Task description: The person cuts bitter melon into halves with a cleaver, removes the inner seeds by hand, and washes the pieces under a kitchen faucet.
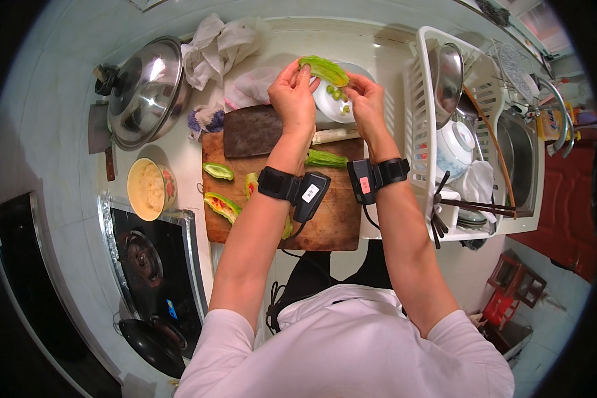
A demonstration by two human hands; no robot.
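Above the far end of the cutting board, a green piece of bitter melon is held up over the white plate. My left hand pinches its left end between thumb and fingers. At its lower right end are the fingertips of my right hand, bent around the tip. Small green pieces lie on the plate. A cleaver with a pale handle rests across the wooden board. Another green length of bitter melon lies below the handle, and opened pieces with red seeds sit to the left.
A yellow bowl of pale food and a lidded steel pan stand left. Below them is a gas stove. On the right, a white dish rack holds bowls and chopsticks beside the sink. Cloths lie behind the board.
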